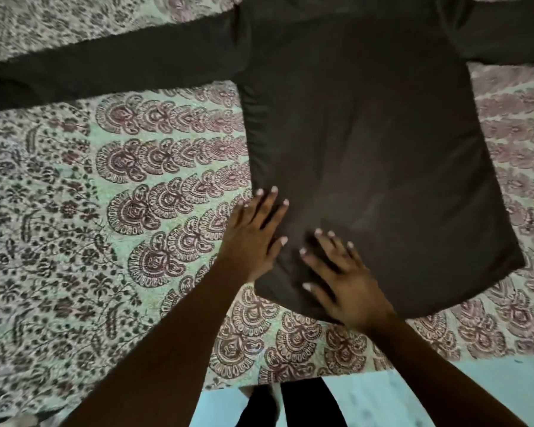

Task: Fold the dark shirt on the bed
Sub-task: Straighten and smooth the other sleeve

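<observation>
We see the dark shirt [367,143] lying flat and unfolded on a patterned bedspread [142,186], with the printed cloth showing on every side of the shirt's body. One long sleeve [90,72] runs straight out from the shirt's shoulder to the edge of our view on the left. The other sleeve [506,35] runs out from the opposite shoulder and is cut off on the right. The shirt's hem is the side nearest us, and its far end with the collar goes out of view at the top.

Both of our hands rest on the shirt's near left corner. The left hand [253,232] lies across the shirt's left side edge, with its fingers straight and spread on the dark cloth, pinching nothing. The right hand [342,282] lies just beside it, further in from that edge and closer to the hem. Its fingers are also straight and fanned flat on the cloth, and its wrist crosses the hem. It looks slightly blurred.

Below the shirt's hem, past the bedspread's near edge, we see a pale floor [398,392] and dark trouser legs [293,405]
</observation>
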### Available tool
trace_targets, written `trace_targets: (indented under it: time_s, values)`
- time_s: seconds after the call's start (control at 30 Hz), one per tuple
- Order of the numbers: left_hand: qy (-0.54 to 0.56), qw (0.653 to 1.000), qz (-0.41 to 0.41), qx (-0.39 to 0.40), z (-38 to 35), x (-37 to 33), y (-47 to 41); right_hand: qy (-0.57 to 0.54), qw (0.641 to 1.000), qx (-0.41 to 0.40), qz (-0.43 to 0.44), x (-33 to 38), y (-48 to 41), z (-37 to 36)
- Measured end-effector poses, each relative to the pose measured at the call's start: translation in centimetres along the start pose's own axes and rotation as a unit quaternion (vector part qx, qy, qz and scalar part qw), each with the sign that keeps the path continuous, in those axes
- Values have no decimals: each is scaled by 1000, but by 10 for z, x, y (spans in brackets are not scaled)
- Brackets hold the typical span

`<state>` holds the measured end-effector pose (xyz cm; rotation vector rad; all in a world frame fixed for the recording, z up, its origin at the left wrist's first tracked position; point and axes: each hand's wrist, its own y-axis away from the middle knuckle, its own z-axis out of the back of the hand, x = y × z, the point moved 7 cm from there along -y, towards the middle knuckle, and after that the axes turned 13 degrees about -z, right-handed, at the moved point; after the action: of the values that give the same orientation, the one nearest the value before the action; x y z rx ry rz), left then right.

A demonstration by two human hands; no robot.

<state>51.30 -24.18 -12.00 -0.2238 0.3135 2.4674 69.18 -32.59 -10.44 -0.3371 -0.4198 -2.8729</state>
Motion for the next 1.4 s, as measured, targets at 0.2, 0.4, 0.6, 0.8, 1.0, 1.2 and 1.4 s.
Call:
trace_targets:
  time_s: [0.2,0.4,0.6,0.8,1.0,1.2,1.4]
  values:
    - [47,997,-65,14,-19,-19,63,-13,991,-80,-108,-13,-157,47]
    - [88,994,6,-58,21,45,18,55,994,-44,-85,25,-199,10]
    - [29,995,52,-81,70,138,-97,16,999,-46,11,38,-181,26]
    - [-40,988,119,-84,76,222,-165,-21,977,-123,-170,4,-320,66]
    - [-44,976,202,-74,84,299,-128,17,978,-4,-206,39,-416,52]
    - [-61,975,204,-66,102,365,-80,17,991,-37,-125,78,-443,71]
    - [-68,962,247,-94,113,438,-37,39,967,-35,-250,108,-508,71]
